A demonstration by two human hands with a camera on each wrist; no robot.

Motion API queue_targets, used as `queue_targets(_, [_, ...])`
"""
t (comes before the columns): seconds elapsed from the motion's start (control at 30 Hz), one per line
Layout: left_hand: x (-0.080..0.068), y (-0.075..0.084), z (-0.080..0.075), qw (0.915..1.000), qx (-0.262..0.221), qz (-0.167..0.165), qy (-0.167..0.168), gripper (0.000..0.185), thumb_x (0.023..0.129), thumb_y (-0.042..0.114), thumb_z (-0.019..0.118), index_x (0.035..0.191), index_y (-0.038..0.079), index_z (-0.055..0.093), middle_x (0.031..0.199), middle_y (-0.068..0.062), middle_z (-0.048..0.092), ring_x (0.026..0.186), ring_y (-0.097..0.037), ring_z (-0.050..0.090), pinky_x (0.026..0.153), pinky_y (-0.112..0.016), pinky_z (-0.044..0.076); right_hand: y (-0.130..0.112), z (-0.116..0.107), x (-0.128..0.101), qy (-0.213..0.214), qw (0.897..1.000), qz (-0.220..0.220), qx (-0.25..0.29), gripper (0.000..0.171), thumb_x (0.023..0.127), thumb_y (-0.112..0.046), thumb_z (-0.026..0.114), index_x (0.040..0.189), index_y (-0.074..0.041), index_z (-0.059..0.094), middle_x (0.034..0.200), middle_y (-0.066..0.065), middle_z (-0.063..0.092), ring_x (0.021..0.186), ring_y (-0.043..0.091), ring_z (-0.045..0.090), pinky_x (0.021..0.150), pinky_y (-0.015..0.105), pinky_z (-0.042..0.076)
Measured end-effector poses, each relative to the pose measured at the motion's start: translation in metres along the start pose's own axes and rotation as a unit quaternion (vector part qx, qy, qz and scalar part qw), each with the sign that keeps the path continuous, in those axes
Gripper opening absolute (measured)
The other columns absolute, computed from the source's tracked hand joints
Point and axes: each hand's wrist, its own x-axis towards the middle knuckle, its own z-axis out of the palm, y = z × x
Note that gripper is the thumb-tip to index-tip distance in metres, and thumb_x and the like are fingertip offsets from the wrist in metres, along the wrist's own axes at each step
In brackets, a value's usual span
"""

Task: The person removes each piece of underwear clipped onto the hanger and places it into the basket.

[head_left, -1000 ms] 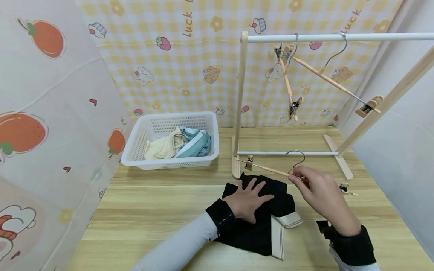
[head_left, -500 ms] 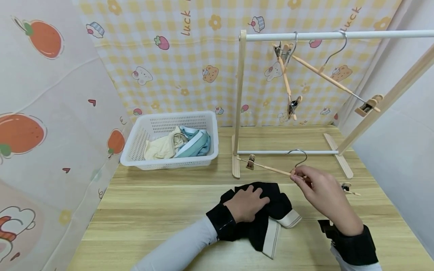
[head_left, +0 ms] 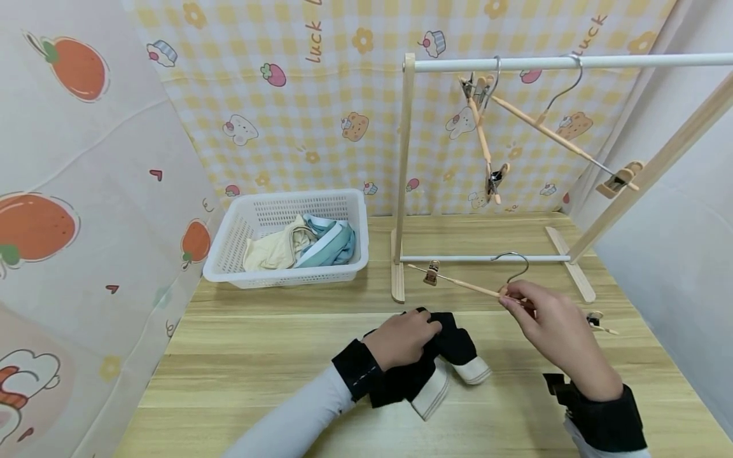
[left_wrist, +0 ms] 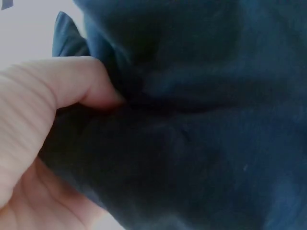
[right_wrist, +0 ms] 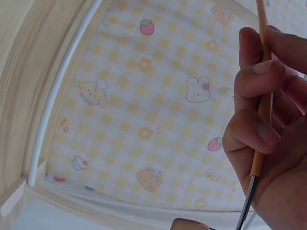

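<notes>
Left hand point(head_left: 403, 338) curled round a bunched black garment point(head_left: 452, 346) with a pale band, low on the wooden surface point(head_left: 258, 356). Right hand point(head_left: 550, 324) pinching the bar of a wooden clip hanger point(head_left: 458, 285), held tilted just above the surface, near the garment. Behind, a white basket point(head_left: 229, 254) of pale clothes beside a wooden rack point(head_left: 403, 178) carrying two more hangers.

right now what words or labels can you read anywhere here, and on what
"luck" on the checked backdrop cloth, printed sideways, seen at top centre and again at top right.
"luck life" on the same cloth in the right wrist view, lower right; only just legible.
Nothing readable on the basket, the hanger or the dark garment.
</notes>
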Motion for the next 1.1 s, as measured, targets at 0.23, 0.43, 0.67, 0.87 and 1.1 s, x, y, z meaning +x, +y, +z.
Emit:
queue_targets(0.23, [-0.015,-0.031,-0.046,0.9965,-0.071,-0.021,0.04,0.032,0.095,0.008,0.078,0.126,0.011,0.072,0.114,-0.006,0.071,0.097,-0.017,0.07,0.079,-0.027,0.06,0.008,-0.006,-0.002,0.013,1.0,-0.006,-0.004,0.004,0.099,-0.014,0.079,0.099,-0.014,0.076,0.075,-0.009,0.066,0.059,-0.002,0.041,0.052,0.023,0.032])
queue_targets(0.43, [-0.029,-0.064,-0.091,0.9881,-0.117,-0.061,0.08,0.028,0.094,0.004,0.078,0.12,0.008,0.071,0.111,-0.008,0.069,0.096,-0.02,0.067,0.081,-0.034,0.061,0.013,-0.008,-0.005,0.026,1.0,-0.004,0.001,0.007,0.097,-0.01,0.081,0.1,-0.012,0.076,0.077,-0.006,0.07,0.061,-0.001,0.045,0.054,0.023,0.035])
queue_targets(0.67, [-0.051,-0.111,-0.142,0.9727,-0.131,-0.132,0.139,0.029,0.096,0.002,0.074,0.125,0.004,0.069,0.121,-0.016,0.069,0.11,-0.031,0.069,0.096,-0.047,0.062,0.017,-0.008,-0.008,0.033,0.999,-0.001,0.009,0.01,0.096,-0.007,0.081,0.1,-0.014,0.076,0.076,-0.007,0.069,0.059,-0.002,0.041,0.052,0.022,0.031])
queue_targets(0.87, [-0.07,-0.162,-0.169,0.953,-0.138,-0.205,0.175,0.036,0.099,0.0,0.069,0.134,-0.002,0.065,0.134,-0.025,0.064,0.123,-0.041,0.065,0.106,-0.056,0.057,0.019,-0.007,-0.013,0.022,1.0,0.003,0.01,0.007,0.097,-0.009,0.08,0.101,-0.012,0.075,0.074,-0.008,0.065,0.058,-0.001,0.037,0.05,0.023,0.029])
queue_targets(1.1, [-0.085,-0.215,-0.165,0.9363,-0.123,-0.279,0.173,0.033,0.102,-0.002,0.061,0.135,-0.008,0.063,0.13,-0.034,0.06,0.126,-0.05,0.059,0.108,-0.062,0.051,0.021,-0.007,-0.016,0.022,1.0,0.008,0.009,0.005,0.098,-0.011,0.08,0.1,-0.009,0.075,0.076,-0.007,0.07,0.059,-0.002,0.042,0.05,0.022,0.031])
